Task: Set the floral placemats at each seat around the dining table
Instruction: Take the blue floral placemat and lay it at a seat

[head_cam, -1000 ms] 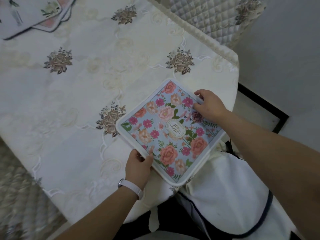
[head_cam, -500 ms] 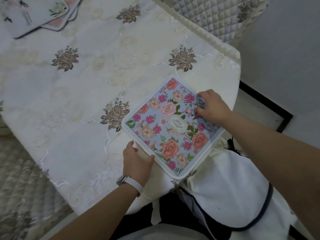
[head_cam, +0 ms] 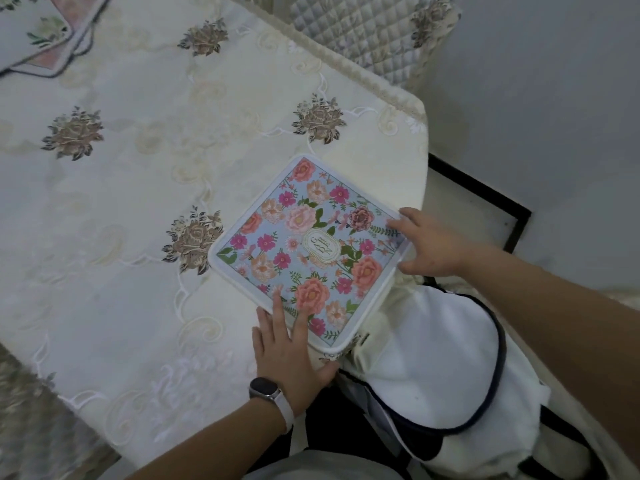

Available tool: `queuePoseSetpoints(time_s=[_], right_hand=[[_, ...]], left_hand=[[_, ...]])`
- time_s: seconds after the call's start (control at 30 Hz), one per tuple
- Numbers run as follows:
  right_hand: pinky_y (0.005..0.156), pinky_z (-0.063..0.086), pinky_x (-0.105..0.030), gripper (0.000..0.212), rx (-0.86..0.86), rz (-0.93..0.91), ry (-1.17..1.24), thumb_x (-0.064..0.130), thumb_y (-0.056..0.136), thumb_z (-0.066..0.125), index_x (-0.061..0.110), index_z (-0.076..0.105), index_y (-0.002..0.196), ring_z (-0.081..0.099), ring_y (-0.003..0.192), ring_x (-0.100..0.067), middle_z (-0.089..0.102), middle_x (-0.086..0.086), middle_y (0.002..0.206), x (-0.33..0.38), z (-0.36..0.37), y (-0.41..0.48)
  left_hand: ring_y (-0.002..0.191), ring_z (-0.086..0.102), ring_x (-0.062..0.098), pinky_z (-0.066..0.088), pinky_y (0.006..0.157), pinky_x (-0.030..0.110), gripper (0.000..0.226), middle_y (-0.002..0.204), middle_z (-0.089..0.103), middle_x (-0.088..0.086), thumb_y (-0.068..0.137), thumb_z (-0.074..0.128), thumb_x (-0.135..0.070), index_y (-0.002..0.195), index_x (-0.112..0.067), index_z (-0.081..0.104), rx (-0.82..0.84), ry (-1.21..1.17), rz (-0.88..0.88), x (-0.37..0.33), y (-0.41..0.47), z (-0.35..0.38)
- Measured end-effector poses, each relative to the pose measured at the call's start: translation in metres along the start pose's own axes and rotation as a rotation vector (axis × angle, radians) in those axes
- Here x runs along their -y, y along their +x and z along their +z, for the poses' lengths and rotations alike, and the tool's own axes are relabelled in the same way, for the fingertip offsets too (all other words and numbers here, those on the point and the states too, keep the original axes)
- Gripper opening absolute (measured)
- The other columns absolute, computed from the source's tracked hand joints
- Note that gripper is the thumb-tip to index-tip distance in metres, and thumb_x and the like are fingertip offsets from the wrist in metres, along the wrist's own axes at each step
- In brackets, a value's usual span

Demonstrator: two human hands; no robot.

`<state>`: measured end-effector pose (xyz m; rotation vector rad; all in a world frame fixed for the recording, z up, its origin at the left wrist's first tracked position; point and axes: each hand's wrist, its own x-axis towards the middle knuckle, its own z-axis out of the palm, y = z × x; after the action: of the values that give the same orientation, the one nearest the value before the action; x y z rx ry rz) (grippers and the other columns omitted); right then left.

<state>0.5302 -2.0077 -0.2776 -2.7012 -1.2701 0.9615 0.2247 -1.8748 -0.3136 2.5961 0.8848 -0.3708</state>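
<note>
Square blue floral placemat with white border: flat at centre frame, near the corner of the cream embroidered-cloth surface. Left hand: open, fingers spread, fingertips pressing the mat's lower edge. Right hand: open, fingers resting on its right corner. More placemats: stacked, upper left.

One head-worn camera looks steeply down, close over the table corner.

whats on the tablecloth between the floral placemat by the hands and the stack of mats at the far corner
In the head view, nothing stands between the floral placemat and the stacked mats: only bare cream tablecloth with its embroidered brown flowers.
</note>
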Motion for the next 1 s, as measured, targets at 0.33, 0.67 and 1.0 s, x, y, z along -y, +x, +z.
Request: queuePoseSetpoints(time_s=[0.33, 0.67, 1.0], right_hand=[[0.117, 0.028, -0.046, 0.089, -0.148, -0.048, 0.055, 0.058, 0.073, 0.075, 0.024, 0.041, 0.148, 0.030, 0.143, -0.031, 0.025, -0.010, 0.161, -0.014, 0.018, -0.002], [0.118, 0.025, -0.051, 0.088, -0.210, -0.070, 0.077, 0.059, 0.072, 0.075, 0.025, 0.042, 0.146, 0.026, 0.145, -0.032, 0.024, -0.011, 0.160, -0.019, 0.028, 0.004], [0.118, 0.024, -0.050, 0.089, -0.188, -0.052, 0.084, 0.060, 0.072, 0.074, 0.028, 0.038, 0.148, 0.023, 0.146, -0.028, 0.021, -0.006, 0.161, -0.015, 0.021, 0.002]], left_hand=[[0.145, 0.009, 0.041, 0.017, 0.111, 0.060, 0.114, 0.162, 0.005, 0.007, 0.052, 0.053, -0.086, 0.146, -0.029, 0.022, -0.072, -0.068, -0.071, -0.004, 0.006, 0.010], [0.147, -0.001, 0.032, 0.010, 0.116, 0.053, 0.114, 0.162, -0.008, -0.001, 0.057, 0.056, -0.084, 0.150, -0.029, 0.018, -0.094, -0.109, -0.075, 0.000, 0.006, 0.006], [0.148, 0.000, 0.029, 0.005, 0.116, 0.048, 0.111, 0.162, -0.004, 0.000, 0.057, 0.056, -0.081, 0.149, -0.030, 0.019, -0.086, -0.103, -0.086, -0.001, 0.004, 0.002]])
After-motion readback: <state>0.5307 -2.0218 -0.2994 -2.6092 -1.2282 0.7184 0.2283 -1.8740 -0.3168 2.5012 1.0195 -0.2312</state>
